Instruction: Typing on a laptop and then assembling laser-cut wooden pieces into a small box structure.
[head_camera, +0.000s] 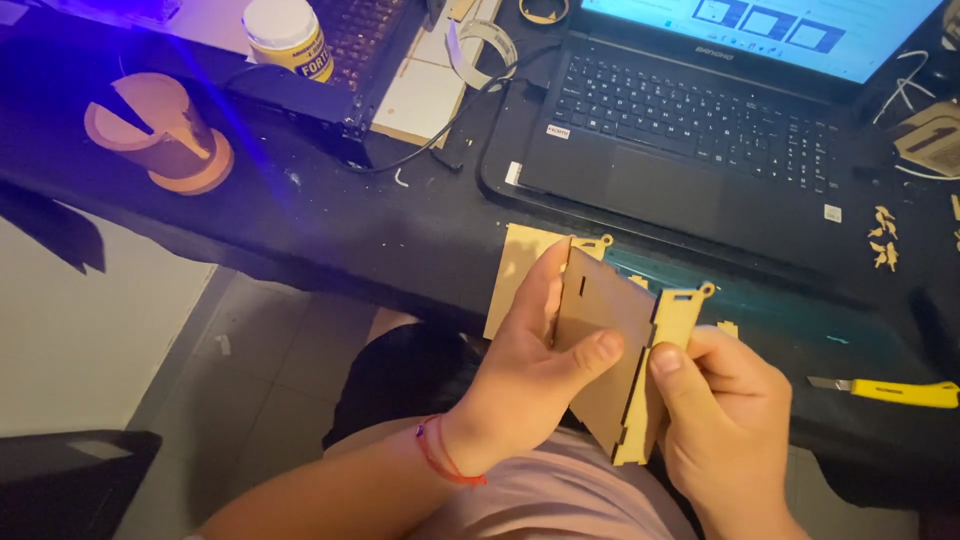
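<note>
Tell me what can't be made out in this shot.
- Head view: lower joint of the tan laser-cut wooden panels is hidden by the left hand and right hand.
- Open black laptop's screen is cut off by the top edge.
- Yellow utility knife: blade tip too small.

The hands (620, 390) hide the wooden panels' (600, 330) lower joints, and the top edge crops the laptop screen (770, 30).

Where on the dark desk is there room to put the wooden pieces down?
The barest patch of the desk lies left of the laptop, between the orange holder and the wooden panels held by the left hand and right hand. It is crowded at the right near the yellow knife and small wood scraps.
</note>
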